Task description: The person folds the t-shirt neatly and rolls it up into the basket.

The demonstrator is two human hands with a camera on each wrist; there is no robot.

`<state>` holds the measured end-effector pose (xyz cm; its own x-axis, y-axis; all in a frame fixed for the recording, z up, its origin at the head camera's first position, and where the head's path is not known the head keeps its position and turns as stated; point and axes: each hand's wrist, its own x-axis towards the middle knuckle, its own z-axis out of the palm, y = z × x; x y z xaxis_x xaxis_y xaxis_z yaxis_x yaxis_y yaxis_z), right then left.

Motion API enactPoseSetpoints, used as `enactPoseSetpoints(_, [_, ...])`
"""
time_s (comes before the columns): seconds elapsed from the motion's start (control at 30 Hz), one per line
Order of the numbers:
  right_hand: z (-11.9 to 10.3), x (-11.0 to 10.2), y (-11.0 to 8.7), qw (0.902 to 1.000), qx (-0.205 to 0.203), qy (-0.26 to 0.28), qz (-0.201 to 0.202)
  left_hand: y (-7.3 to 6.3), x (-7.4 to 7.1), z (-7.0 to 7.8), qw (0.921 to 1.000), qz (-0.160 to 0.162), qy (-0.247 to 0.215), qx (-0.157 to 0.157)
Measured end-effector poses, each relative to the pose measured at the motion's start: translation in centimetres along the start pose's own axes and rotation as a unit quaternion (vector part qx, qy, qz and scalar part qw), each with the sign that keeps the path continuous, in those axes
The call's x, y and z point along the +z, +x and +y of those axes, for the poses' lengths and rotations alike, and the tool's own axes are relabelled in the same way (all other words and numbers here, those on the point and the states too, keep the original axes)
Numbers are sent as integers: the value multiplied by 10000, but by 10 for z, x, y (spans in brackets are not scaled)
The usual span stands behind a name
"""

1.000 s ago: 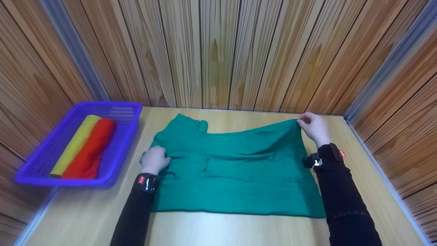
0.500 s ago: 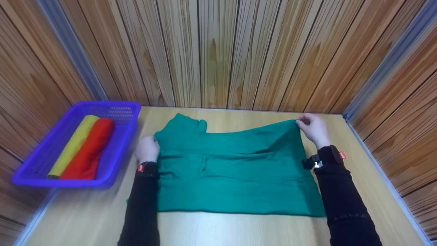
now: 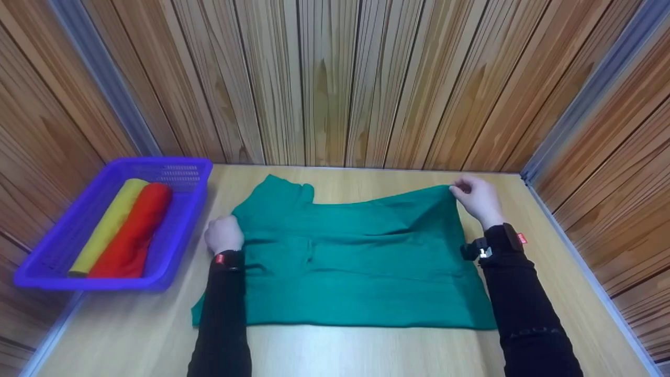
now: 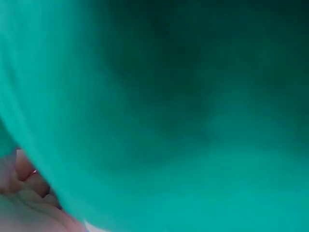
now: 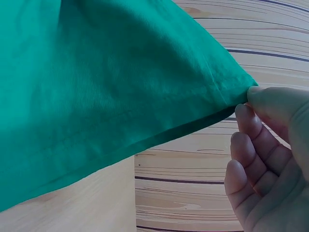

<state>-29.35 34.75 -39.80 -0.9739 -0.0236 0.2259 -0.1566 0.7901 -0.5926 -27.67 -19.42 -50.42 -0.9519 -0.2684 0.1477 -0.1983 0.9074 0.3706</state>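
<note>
A green T-shirt (image 3: 361, 262) lies spread on the table, its body to the right and a short sleeve (image 3: 282, 191) at the upper left. My right hand (image 3: 479, 199) pinches its far right corner between thumb and fingers, lifting that corner; the right wrist view shows the hem (image 5: 212, 96) running taut from the pinch. At the shirt's left edge, my left hand (image 3: 224, 234) is curled with knuckles up, gripping the cloth. In the left wrist view green fabric fills most of the picture, and curled fingers (image 4: 34, 181) show at the lower left.
Left of the shirt stands a purple basket (image 3: 191, 230) holding a yellow roll of cloth (image 3: 107, 228) and a red one (image 3: 133, 230). Wood-panelled walls (image 3: 335, 84) close off the back and both sides of the light wooden table (image 3: 366, 351).
My left hand has shifted left from on top of the shirt to its left edge. Green cloth now shows left of that forearm. My right hand keeps its pinch on the corner.
</note>
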Motion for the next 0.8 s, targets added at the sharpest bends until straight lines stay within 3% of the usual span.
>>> enactPoseSetpoints(0.13, [0,1,-1,9999,38,-8,-109,0,-3,-3,9998,-146,29,98])
enactPoseSetpoints(0.3, [1,2,-2,9997,112,8,-206,-3,-8,-6,9968,117,-785,72])
enactPoseSetpoints(0.4, [1,2,-1,9995,183,28,-255,-6,-14,-4,9920,313,-1171,348])
enactPoseSetpoints(0.5, [1,1,-1,9996,134,25,-227,-11,-20,3,9848,557,-1318,985])
enactPoseSetpoints(0.6, [2,2,-1,9998,59,5,-212,-20,-26,12,9719,728,-1318,1809])
enactPoseSetpoints(0.7, [2,4,-1,9997,53,23,-249,-31,-29,23,9526,760,-1198,2691])
enactPoseSetpoints(0.8, [1,5,-2,9995,79,29,-294,-44,-28,34,9270,770,-1097,3504])
